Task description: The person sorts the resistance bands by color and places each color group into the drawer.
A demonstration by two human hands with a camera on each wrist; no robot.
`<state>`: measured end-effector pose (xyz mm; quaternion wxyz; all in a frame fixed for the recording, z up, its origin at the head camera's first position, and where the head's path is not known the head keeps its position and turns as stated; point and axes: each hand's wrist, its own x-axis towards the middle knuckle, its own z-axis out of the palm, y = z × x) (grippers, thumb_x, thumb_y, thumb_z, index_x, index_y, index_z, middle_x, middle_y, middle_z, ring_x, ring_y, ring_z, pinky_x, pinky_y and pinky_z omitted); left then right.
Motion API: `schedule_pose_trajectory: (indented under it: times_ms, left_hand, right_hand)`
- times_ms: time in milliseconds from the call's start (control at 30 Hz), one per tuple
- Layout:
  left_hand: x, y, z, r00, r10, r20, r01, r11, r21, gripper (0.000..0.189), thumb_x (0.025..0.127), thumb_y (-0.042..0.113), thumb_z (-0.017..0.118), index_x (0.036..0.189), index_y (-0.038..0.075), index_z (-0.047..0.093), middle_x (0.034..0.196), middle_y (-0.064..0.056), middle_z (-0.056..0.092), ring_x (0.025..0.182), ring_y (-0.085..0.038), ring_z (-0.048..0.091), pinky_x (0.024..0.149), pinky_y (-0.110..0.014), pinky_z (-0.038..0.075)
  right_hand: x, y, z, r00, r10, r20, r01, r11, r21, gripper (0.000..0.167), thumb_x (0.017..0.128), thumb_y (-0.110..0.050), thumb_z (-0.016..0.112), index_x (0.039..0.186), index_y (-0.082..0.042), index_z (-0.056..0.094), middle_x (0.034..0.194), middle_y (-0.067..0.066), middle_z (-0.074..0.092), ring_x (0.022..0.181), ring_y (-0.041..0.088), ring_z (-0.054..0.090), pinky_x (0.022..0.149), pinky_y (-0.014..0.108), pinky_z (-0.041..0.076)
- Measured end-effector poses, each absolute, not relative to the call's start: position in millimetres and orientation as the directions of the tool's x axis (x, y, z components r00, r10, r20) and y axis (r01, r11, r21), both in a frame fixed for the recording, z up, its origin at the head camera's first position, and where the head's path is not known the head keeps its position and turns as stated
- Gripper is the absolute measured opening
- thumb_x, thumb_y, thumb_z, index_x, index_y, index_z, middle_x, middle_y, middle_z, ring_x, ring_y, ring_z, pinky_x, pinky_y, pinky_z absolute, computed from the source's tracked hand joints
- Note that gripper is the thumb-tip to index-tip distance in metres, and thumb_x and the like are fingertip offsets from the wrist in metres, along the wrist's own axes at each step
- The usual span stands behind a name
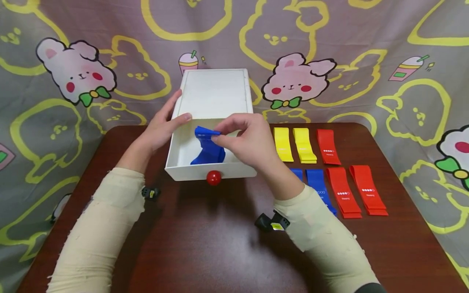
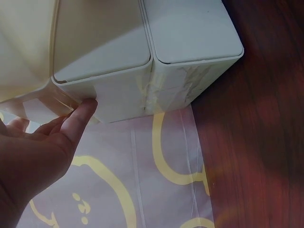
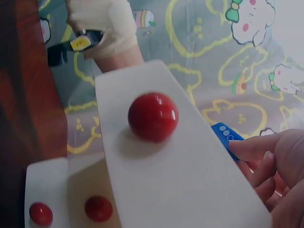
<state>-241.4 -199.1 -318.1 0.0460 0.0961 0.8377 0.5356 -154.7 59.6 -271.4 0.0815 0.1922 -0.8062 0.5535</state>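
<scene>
A white drawer cabinet [image 1: 216, 93] stands at the back of the table, its top drawer [image 1: 176, 173] pulled out by a red knob [image 1: 214, 178]. My left hand [image 1: 157, 126] rests on the cabinet's left side, thumb over the top front edge and fingers extended along the side wall; the left wrist view shows these fingers [image 2: 80, 118] against the white side. Between thumb and fingertips, my right hand [image 1: 249, 140] pinches the upper end of a blue resistance band [image 1: 207, 133] inside the drawer. The band's lower part hangs to the drawer floor.
Right of the cabinet lie two yellow bands [image 1: 283, 144], several red bands [image 1: 327, 146] and blue bands [image 1: 318, 187], partly behind my right forearm. Lower drawers with red knobs [image 3: 99, 208] sit beneath the open one. A patterned cloth [image 1: 220, 32] hangs right behind the cabinet.
</scene>
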Motion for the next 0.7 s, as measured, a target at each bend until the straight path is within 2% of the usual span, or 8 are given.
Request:
schedule_pose_trajectory:
  times_ms: [233, 400, 700]
  left_hand:
    - [-241.2, -198.7, -317.7, -0.979, 0.205, 0.022, 0.110, 0.426, 0.898, 0.083, 0.093, 0.049, 0.064, 0.159, 0.044, 0.014, 0.163, -0.005, 0.020, 0.132, -0.035, 0.037, 0.102, -0.059, 0.038]
    - [-240.6, -199.2, -317.3, -0.978, 0.207, 0.019, 0.108, 0.425, 0.899, 0.083, 0.093, 0.049, 0.064, 0.159, 0.045, 0.014, 0.163, -0.004, 0.019, 0.133, -0.034, 0.037, 0.102, -0.059, 0.038]
    - [-240.7, -199.1, -317.4, -0.978, 0.207, 0.016, 0.105, 0.428, 0.898, 0.083, 0.093, 0.049, 0.064, 0.158, 0.046, 0.013, 0.163, -0.004, 0.020, 0.132, -0.033, 0.038, 0.102, -0.058, 0.039]
  right_hand:
    - [-157.3, 69.1, -272.7, -0.943, -0.164, 0.289, -0.332, 0.398, -0.855, 0.013, 0.082, -0.017, 0.084, 0.094, -0.013, 0.080, 0.086, -0.007, 0.071, 0.087, 0.021, 0.059, 0.066, 0.036, 0.047]
    - [-159.0, 72.6, -276.5, -0.944, -0.151, 0.293, -0.330, 0.434, -0.838, 0.013, 0.082, -0.018, 0.084, 0.094, -0.014, 0.080, 0.086, -0.007, 0.072, 0.080, 0.017, 0.056, 0.063, 0.035, 0.046]
    - [-164.7, 82.1, -281.5, -0.937, -0.115, 0.329, -0.337, 0.534, -0.776, 0.017, 0.082, -0.020, 0.084, 0.096, -0.013, 0.080, 0.089, -0.003, 0.073, 0.065, 0.023, 0.052, 0.055, 0.034, 0.042]
